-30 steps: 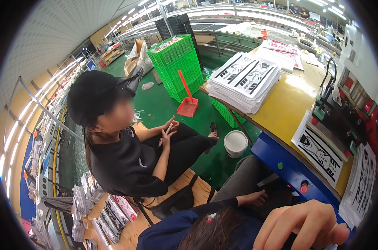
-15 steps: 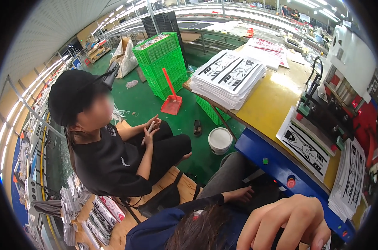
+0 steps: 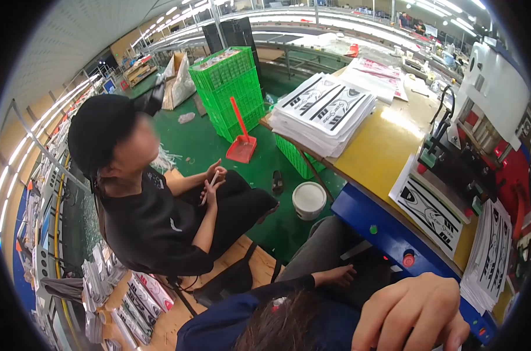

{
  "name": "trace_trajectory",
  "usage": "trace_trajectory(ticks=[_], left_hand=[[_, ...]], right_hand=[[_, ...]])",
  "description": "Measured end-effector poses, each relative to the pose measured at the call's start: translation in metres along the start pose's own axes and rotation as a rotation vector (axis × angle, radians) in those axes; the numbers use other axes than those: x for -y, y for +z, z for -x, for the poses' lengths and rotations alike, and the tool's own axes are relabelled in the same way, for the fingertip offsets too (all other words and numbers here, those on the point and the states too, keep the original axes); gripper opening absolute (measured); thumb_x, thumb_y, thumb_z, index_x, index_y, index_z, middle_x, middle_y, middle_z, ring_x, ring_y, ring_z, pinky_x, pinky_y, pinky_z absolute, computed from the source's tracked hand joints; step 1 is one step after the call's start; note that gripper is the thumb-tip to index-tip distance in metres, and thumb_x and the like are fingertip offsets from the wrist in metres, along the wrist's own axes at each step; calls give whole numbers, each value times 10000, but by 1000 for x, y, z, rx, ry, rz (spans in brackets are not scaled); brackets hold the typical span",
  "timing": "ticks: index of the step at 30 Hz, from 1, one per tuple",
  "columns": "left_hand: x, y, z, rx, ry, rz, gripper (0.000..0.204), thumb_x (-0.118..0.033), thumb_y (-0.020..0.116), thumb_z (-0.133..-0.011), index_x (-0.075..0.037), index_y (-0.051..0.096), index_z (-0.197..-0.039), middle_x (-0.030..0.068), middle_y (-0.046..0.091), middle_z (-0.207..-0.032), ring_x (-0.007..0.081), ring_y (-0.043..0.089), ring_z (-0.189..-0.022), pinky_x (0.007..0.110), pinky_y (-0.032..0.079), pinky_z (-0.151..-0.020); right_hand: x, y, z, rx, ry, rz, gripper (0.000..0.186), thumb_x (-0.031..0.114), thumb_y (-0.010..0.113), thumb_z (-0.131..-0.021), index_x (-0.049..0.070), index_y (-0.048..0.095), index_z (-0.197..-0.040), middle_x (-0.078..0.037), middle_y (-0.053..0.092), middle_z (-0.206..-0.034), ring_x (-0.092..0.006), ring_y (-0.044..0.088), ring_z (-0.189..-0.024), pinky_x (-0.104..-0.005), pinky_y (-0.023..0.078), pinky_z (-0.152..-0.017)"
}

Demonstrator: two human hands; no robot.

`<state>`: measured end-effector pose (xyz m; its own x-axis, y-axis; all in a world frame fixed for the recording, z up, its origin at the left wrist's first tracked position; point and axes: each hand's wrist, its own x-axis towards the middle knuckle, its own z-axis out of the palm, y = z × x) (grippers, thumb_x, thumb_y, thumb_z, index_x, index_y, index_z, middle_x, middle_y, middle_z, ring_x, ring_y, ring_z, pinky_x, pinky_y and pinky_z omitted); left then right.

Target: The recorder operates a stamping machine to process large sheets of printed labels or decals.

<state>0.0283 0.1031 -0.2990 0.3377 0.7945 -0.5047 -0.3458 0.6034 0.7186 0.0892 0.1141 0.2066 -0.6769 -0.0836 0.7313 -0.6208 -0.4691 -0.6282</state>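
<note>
My left hand (image 3: 336, 276) lies low over my lap beside the grey trousers (image 3: 318, 245), fingers loose and a little apart, holding nothing that shows. Large and close at the lower right is my right hand (image 3: 414, 310), raised, its knuckles up and fingers curled downward. What those fingers close on, if anything, is hidden beneath them. Beyond it, a white sheet printed in black (image 3: 428, 213) lies under the head of a press (image 3: 482, 134). To its right leans a stack of similar printed sheets (image 3: 489, 263).
A thick stack of printed sheets (image 3: 324, 114) sits on the yellow tabletop (image 3: 371, 158). The blue machine front (image 3: 365, 213) carries a red button (image 3: 408, 257). At left a person in black (image 3: 154, 216) sits holding a phone. Green crates (image 3: 230, 93), a red dustpan (image 3: 241, 148) and a white bucket (image 3: 309, 200) stand on the floor.
My right hand has shifted slightly to the right, still curled. The left hand, the sheets and the seated person stay nearly as they were; the whole view has tilted a little.
</note>
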Motion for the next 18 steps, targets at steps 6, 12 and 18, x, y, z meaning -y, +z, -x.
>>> trace_trajectory(ticks=[6, 12, 18], left_hand=[[3, -4, -2, 4, -2, 17, 694, -579, 266, -1030, -51, 388, -1464, 280, 470, -1392, 436, 530, -1224, 499, 455, -1029], [-10, 1, -4, 28, -28, -8, 683, -568, 260, -1035, -42, 400, -1447, 265, 474, -1379, 417, 531, -1224, 503, 457, -1020], [4, -7, -7, 38, -32, 28, 679, -584, 303, -1019, -62, 411, -1441, 215, 536, -1331, 359, 567, -1171, 486, 472, -984]], right_hand=[[4, -1, -1, 26, 55, 21, 403, 343, 706, -887, -59, 711, -914, -153, 656, -760, -291, 620, -760, -315, 514, -615], [14, -3, 1, -19, 37, 74, 335, 295, 699, -902, -37, 707, -860, -115, 652, -710, -239, 625, -637, -274, 456, -542], [15, -29, 4, 135, 6, 268, 292, 266, 652, -929, -3, 689, -823, -96, 656, -730, -231, 635, -653, -307, 465, -565]])
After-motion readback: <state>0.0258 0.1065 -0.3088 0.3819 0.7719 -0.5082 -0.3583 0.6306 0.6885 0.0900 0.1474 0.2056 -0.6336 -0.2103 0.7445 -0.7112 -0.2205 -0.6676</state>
